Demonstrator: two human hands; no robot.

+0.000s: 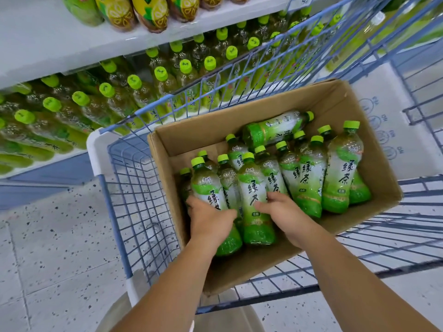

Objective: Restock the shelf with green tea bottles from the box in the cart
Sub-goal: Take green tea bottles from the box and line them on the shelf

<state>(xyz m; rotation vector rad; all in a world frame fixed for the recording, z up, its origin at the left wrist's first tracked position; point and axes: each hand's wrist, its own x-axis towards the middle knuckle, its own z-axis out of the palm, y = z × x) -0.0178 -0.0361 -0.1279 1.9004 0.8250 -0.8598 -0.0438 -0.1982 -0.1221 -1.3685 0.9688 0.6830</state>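
**A:** Both hands are down in the box (359, 109), which sits in the cart (134, 188). I'd call this the pick-up step.

**B:** Agreed. The left hand (208, 219) wraps the left bottle (207, 185) by the box's near left corner, fingers curled round the label. The right hand (280, 212) grips the right bottle (253, 185) just beside it, fingers and thumb clamped on its middle.

**A:** The spare bottles (309, 178) stand packed along the near side, and one lies flat by the far wall.

**B:** Next move, by my reckoning, is to lift both straight up so the neighbours don't topple. Then they swing over the cart's left rim to the shelf (60, 160). Its rows look crowded, so finding a gap comes first.
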